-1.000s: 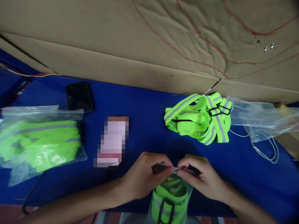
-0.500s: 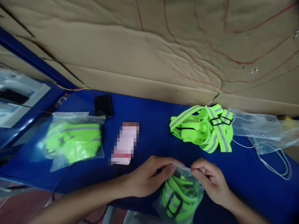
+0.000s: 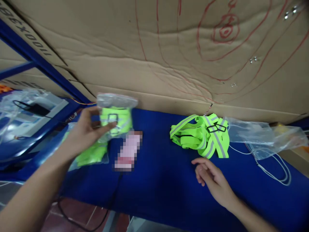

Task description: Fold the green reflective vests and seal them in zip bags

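My left hand (image 3: 84, 133) grips a clear plastic bag holding a folded neon-green reflective strap vest (image 3: 116, 117), lifted above the blue table at the left. Just below it lies another bagged green vest (image 3: 93, 154) on the table. My right hand (image 3: 212, 178) hovers low over the blue table surface (image 3: 164, 180) with its fingers loosely apart and nothing in it. An unbagged neon-green reflective vest (image 3: 200, 135) lies beyond the right hand.
A pixelated flat object (image 3: 127, 151) lies mid-table. Empty clear bags (image 3: 260, 137) and a white cable (image 3: 277, 169) are at the right. A cardboard wall (image 3: 169, 58) backs the table. A blue shelf frame and a tray with a dark cable (image 3: 31, 111) stand at the left.
My left hand carried the filled bag up and to the left, over the other bagged vest. My right hand let go of the bag and opened. The view swung left.
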{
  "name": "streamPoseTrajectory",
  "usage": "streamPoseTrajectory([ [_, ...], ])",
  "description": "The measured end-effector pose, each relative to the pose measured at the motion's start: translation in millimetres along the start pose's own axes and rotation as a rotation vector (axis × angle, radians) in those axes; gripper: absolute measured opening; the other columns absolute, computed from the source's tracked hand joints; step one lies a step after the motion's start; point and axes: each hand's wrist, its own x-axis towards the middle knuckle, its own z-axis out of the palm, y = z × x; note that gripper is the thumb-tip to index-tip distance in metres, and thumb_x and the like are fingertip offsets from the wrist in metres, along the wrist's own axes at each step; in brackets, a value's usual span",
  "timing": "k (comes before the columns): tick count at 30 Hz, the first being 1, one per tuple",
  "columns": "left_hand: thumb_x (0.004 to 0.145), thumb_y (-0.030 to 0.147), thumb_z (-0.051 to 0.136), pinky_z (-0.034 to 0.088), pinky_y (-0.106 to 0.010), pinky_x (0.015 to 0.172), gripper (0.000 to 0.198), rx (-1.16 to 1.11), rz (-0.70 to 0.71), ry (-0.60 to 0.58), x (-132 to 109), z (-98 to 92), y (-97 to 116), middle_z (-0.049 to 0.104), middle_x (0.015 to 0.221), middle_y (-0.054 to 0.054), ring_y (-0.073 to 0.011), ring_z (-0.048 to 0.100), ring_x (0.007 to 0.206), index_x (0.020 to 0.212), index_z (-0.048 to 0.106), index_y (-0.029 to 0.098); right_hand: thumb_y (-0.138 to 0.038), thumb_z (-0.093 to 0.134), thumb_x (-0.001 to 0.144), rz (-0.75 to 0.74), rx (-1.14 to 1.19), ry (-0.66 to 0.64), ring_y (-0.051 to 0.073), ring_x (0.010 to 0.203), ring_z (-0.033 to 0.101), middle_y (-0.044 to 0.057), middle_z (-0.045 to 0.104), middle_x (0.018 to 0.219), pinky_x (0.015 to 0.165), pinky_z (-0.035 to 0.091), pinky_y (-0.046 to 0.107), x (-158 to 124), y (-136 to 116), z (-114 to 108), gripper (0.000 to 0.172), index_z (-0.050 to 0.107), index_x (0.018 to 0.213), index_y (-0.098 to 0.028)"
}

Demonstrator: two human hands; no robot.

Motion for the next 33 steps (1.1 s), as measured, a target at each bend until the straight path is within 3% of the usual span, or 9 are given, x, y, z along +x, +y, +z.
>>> streamPoseTrajectory([
  [3,0.090,0.071,0.060,0.053,-0.022,0.072,0.081,0.220,-0.155,0.064,20.9,-14.2,-26.1,0.061,0.131,-0.005,-0.0254,0.071,0.104,0.144,0.040,0.014,-0.047,0.049,0.107,-0.030,-0.167,-0.098,0.012,0.070,0.064,0.000,0.064,0.078,0.063,0.052,0.022,-5.3,3.8,-1.1,0.033,0.065,0.119,-0.022],
  [8,0.095,0.077,0.034,0.051,-0.058,0.083,0.085,0.759,-0.027,0.022,30.5,-11.2,-43.2,0.077,0.105,-0.016,-0.0495,0.067,0.117,0.147,0.048,0.011,-0.034,0.051,0.107,-0.264,-0.432,-0.105,0.012,0.078,0.070,0.000,0.071,0.090,0.070,0.054,0.024,-8.4,-2.5,-5.8,0.021,0.065,0.120,-0.026],
  [12,0.095,0.075,0.021,0.043,-0.060,0.076,0.087,0.855,0.137,0.147,15.3,-5.2,-17.2,0.077,0.109,-0.019,-0.0538,0.062,0.122,0.138,0.058,0.009,-0.018,0.054,0.104,-0.587,-0.745,0.018,0.016,0.091,0.073,0.003,0.075,0.103,0.083,0.056,0.030,-3.2,-14.7,-20.0,0.020,0.064,0.120,-0.024],
  [14,0.101,0.064,0.025,0.051,-0.059,0.085,0.079,0.915,0.168,0.058,2.9,6.0,6.9,0.071,0.127,-0.023,-0.0497,0.066,0.120,0.148,0.052,0.007,-0.014,0.057,0.101,-0.722,-0.901,0.100,0.017,0.091,0.073,0.004,0.076,0.103,0.085,0.057,0.032,3.7,-24.7,-29.3,0.021,0.064,0.119,-0.022],
  [17,0.101,0.055,0.043,0.057,-0.052,0.095,0.064,0.638,0.337,-0.210,-9.3,42.6,46.1,0.068,0.138,-0.015,-0.0387,0.071,0.116,0.154,0.048,0.020,-0.018,0.059,0.101,-0.793,-1.073,0.263,0.023,0.099,0.073,0.008,0.076,0.108,0.092,0.058,0.039,22.5,-44.0,-39.9,0.021,0.065,0.121,-0.019],
  [21,0.091,0.056,0.067,0.044,-0.051,0.117,0.097,0.251,0.623,-0.487,-1.5,112.9,89.0,0.046,0.163,-0.015,-0.0339,0.050,0.147,0.167,0.017,0.024,-0.046,0.058,0.101,-0.419,-1.162,0.471,0.041,0.119,0.069,0.024,0.067,0.135,0.096,0.058,0.057,58.2,-64.1,-39.7,0.057,0.054,0.145,-0.011],
  [25,0.065,0.050,0.092,0.040,-0.056,0.120,0.145,-0.034,0.609,-0.767,8.2,165.9,104.1,0.019,0.171,-0.028,-0.0408,0.031,0.156,0.167,-0.006,0.017,-0.051,0.056,0.101,-0.269,-0.761,0.099,0.034,0.127,0.067,0.023,0.062,0.144,0.103,0.059,0.051,77.6,-73.5,-26.9,0.067,0.045,0.154,-0.012],
  [30,0.079,0.037,0.082,0.054,-0.051,0.104,0.109,-0.376,0.470,-0.654,-18.0,173.8,84.4,0.058,0.144,-0.021,-0.0331,0.064,0.128,0.164,0.015,0.023,-0.038,0.051,0.107,-0.417,-0.368,-0.389,0.021,0.135,0.062,0.008,0.064,0.146,0.113,0.053,0.037,65.9,-96.6,-22.4,0.042,0.058,0.146,-0.026],
  [33,0.090,0.032,0.071,0.059,-0.041,0.097,0.063,-0.533,0.324,-0.707,-33.7,150.0,68.4,0.068,0.129,-0.013,-0.0256,0.071,0.115,0.147,0.044,0.025,-0.033,0.050,0.107,-0.488,-0.418,-0.177,0.019,0.114,0.072,0.005,0.076,0.123,0.105,0.057,0.036,66.0,-104.5,-33.4,0.029,0.071,0.127,-0.025],
])
